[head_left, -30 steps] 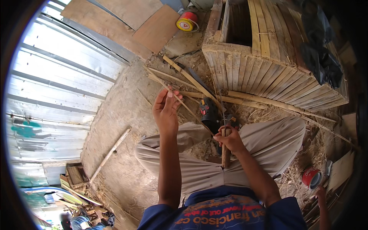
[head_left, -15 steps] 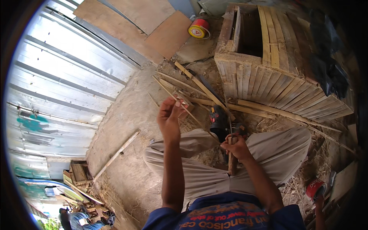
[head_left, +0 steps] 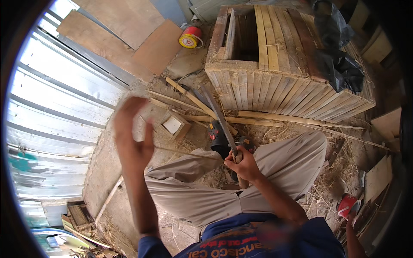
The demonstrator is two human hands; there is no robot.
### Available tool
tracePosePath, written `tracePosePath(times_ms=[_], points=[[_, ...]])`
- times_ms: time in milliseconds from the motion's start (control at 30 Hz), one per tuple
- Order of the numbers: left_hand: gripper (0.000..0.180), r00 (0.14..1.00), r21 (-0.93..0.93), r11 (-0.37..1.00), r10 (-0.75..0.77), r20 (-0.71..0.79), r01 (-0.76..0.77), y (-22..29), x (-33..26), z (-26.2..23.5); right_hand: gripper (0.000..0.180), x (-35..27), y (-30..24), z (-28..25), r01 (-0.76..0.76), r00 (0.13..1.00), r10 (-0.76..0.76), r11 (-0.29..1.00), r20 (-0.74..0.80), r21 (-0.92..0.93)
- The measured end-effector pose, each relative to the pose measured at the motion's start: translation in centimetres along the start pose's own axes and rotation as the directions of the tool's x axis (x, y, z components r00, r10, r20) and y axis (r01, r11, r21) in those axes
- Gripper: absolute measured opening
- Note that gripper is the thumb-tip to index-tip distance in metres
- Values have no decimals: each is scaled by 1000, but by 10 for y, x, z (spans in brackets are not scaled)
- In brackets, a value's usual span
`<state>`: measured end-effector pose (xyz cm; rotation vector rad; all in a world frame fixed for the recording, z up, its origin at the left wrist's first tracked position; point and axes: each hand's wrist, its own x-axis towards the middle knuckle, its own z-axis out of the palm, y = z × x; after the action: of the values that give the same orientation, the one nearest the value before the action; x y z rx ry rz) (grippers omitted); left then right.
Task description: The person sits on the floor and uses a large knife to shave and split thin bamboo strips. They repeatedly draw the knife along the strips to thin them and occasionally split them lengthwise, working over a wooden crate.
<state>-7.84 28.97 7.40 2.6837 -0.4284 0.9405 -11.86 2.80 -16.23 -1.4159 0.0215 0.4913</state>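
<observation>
Though open, crate point(head_left: 275, 88) dark inside.

Your left hand point(head_left: 133, 142) is raised out to your left, farther from your body than your right, and blurred. Its thumb point(head_left: 148, 135) stands up, apart from the fingers point(head_left: 131, 107), which bend over toward the right. Your left forearm point(head_left: 141, 198) rises steeply, leaning slightly outward. Your right hand point(head_left: 245, 164) is near the middle, low in front of you, its fingers curled into a grip; your right forearm point(head_left: 279, 194) slants inward to meet it.
</observation>
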Motion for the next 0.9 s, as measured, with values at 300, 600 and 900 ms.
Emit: tracePosePath(times_ms=[300, 600, 900], points=[[18, 504, -193, 938, 22, 863, 289, -22, -83, 41, 46, 24, -76, -77, 125, 968, -245, 664, -56, -737], [28, 676, -327, 701, -296, 675, 634, 1, -136, 131, 56, 8, -207, -126, 212, 610, -788, 268, -87, -940], [42, 527, -529, 116, -402, 749, 841, -21, -147, 113, 46, -19, -238, -143, 152, 710, -652, 511, -266, -846]])
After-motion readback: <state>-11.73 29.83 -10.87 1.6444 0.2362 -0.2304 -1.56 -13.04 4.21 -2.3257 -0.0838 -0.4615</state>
